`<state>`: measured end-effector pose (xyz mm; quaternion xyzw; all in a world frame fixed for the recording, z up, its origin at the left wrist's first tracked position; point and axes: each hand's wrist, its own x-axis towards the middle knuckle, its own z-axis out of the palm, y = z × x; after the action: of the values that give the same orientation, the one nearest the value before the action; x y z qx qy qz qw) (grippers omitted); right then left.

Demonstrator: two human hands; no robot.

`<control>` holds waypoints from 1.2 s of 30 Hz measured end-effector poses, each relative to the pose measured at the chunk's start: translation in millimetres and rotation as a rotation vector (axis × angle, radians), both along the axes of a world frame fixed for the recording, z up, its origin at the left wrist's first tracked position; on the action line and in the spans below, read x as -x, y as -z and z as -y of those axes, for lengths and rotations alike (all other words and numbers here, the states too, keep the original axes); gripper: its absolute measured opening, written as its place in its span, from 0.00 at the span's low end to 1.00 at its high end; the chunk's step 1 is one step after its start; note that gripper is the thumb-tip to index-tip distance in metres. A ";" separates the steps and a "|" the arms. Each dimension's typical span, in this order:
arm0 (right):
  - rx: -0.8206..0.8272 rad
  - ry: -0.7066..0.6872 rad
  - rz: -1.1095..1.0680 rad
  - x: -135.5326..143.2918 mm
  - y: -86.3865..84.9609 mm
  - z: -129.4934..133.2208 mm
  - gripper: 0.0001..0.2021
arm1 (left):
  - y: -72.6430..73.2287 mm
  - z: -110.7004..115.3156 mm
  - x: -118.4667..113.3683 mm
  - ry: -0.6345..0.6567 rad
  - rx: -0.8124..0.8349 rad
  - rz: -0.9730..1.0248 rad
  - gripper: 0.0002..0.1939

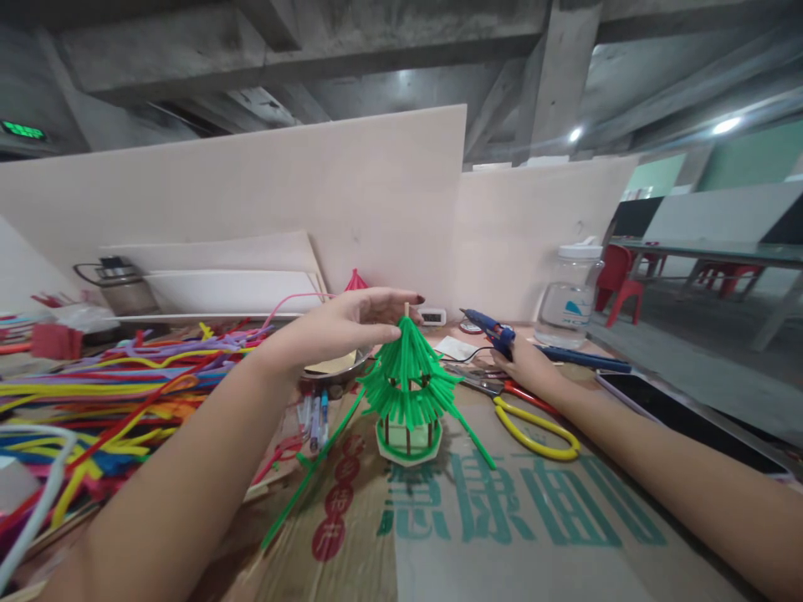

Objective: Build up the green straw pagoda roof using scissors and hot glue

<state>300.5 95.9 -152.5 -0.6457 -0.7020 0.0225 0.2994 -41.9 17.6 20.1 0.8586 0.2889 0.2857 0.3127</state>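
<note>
A small pavilion model (pixel 407 380) with two tiers of green pipe-cleaner roof stands in the middle, a thin wooden stick poking from its peak. My left hand (pixel 364 316) is closed about the top of the roof, thumb on the near side and fingers partly hidden behind. Farther right, my right hand (pixel 515 355) grips a blue hot glue gun (pixel 486 326), its nozzle pointing up and to the left. Green pipe cleaners (pixel 314 472) lie on both sides of the model. Yellow-handled scissors (pixel 533 435) rest near my right forearm.
Many coloured pipe cleaners (pixel 125 385) are heaped at left. Pens (pixel 318 418) and a metal bowl (pixel 342 365) sit beside my left arm. A clear plastic jar (pixel 568 297), a phone (pixel 683 418) and red-handled pliers (pixel 530 397) are at right. Printed cardboard (pixel 477 560) covers the front.
</note>
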 end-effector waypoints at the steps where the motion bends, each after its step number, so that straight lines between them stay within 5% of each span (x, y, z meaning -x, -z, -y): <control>1: -0.002 0.001 0.000 0.0 0.0 0.2 0.15 | -0.6 -0.4 2.2 0.011 -0.002 -0.017 0.29; 8: -0.020 -0.028 -0.019 -0.5 -0.5 0.9 0.16 | -1.6 4.1 -2.5 -0.011 -0.034 -0.056 0.27; 15: -0.062 -0.020 -0.104 1.7 -3.4 4.8 0.16 | -0.8 13.0 -14.0 -0.280 -0.223 -0.159 0.20; 19: -0.151 0.003 -0.222 2.2 -23.3 10.9 0.13 | -0.9 19.3 -17.8 -0.344 -0.366 -0.199 0.16; 23: -0.150 0.008 -0.389 9.0 -52.9 24.0 0.15 | -1.1 18.9 -19.1 -0.297 -0.307 -0.116 0.16; 30: -0.050 -0.372 -0.796 31.6 -95.4 55.9 0.19 | -2.6 6.8 -12.5 -0.223 -0.136 0.036 0.17; 36: -0.128 -0.621 -0.986 34.8 -119.7 74.5 0.15 | -2.6 5.6 -11.8 -0.191 -0.108 0.029 0.18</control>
<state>265.7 21.4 -32.8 -0.3036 -0.6362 0.3643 0.6085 -30.2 12.0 22.6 0.8385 0.3491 0.3418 0.2412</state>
